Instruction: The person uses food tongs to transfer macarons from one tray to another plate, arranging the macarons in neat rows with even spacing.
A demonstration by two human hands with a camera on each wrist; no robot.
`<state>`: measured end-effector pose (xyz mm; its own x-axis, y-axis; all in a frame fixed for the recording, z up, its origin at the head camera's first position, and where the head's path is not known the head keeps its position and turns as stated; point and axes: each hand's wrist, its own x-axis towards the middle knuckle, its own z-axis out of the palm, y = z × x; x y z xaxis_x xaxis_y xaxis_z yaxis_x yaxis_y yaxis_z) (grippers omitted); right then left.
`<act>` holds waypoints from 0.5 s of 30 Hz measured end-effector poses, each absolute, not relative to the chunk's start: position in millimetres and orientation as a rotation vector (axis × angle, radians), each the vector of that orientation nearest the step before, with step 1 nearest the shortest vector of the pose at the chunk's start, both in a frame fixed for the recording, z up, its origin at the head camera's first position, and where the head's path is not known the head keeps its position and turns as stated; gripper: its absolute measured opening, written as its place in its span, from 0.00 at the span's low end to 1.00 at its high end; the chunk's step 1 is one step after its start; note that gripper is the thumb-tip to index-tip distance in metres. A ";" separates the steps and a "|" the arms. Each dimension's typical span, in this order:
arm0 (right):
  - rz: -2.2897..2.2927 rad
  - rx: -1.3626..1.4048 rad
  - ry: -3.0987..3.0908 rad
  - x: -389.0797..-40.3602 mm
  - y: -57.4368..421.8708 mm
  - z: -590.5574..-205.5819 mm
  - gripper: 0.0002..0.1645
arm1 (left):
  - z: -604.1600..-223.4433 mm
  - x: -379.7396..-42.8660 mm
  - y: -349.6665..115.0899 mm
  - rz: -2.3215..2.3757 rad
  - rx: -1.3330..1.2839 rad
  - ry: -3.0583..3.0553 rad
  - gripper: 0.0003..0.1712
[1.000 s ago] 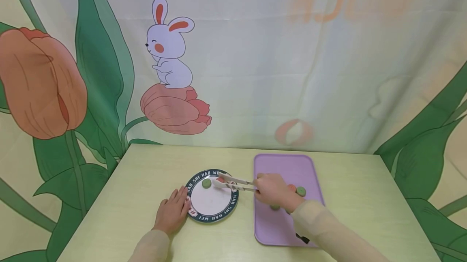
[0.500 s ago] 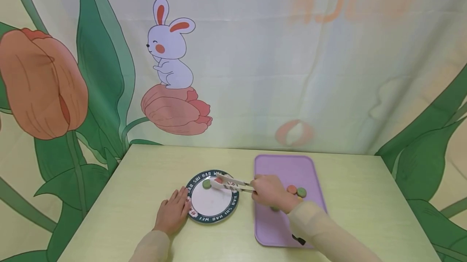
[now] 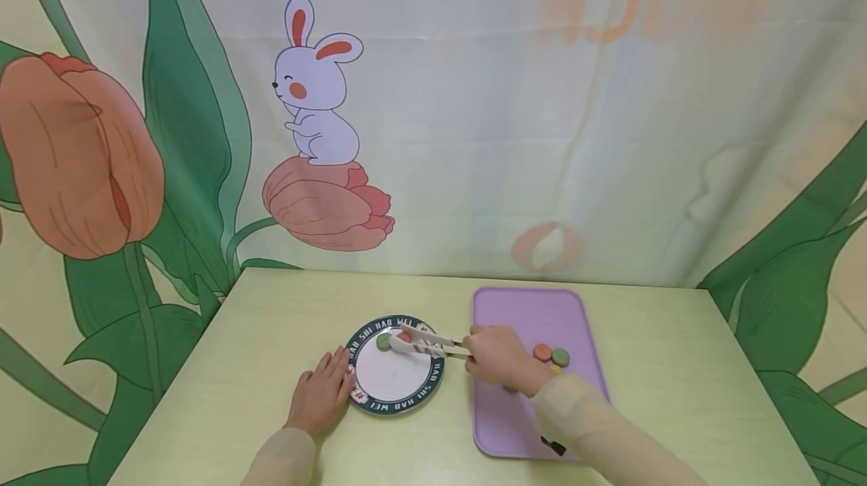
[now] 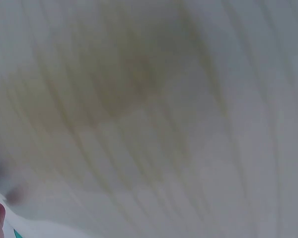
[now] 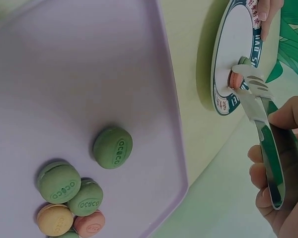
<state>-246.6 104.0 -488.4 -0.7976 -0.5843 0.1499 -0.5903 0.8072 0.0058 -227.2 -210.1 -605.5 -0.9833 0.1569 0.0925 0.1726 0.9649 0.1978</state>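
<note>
My right hand (image 3: 497, 354) grips a pair of tongs (image 5: 268, 134) by the handles, the tips reaching over the right half of a white plate (image 3: 389, 381) with a dark lettered rim. Between the tong tips sits a pink macaron (image 5: 235, 79), partly covered by them. Beside it on the plate lies a green macaron (image 3: 384, 341). My left hand (image 3: 320, 390) lies with straight fingers at the plate's left rim, fingertips touching it. Pale cloth blurs nearly all of the left wrist view.
A purple tray (image 3: 528, 309) is right of the plate, under my right forearm. Several macarons lie on it, among them a yellow macaron (image 5: 55, 219) and a lone green macaron (image 5: 112, 147). A printed curtain (image 3: 460, 132) hangs behind the table (image 3: 284, 313).
The tongs and right hand have shifted slightly left, bringing the pink macaron closer to the green one on the plate. The left hand stays in place.
</note>
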 end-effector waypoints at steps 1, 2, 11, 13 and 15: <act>0.062 0.927 -2.859 -246.6 103.7 -488.3 0.07 | -605.4 -227.4 -209.9 -0.316 -0.254 -3.038 0.30; 0.062 0.924 -2.868 -246.5 103.4 -488.3 0.06 | -605.3 -227.5 -209.8 -0.316 -0.254 -3.040 0.30; 0.075 0.899 -2.904 -245.5 102.7 -488.9 0.06 | -606.5 -227.9 -209.2 -0.308 -0.244 -3.044 0.31; 0.079 0.899 -2.901 -245.8 103.0 -489.9 0.06 | -606.8 -228.2 -209.2 -0.310 -0.243 -3.043 0.31; 0.084 0.899 -2.894 -245.8 103.4 -490.9 0.06 | -606.5 -228.2 -208.9 -0.311 -0.243 -3.041 0.31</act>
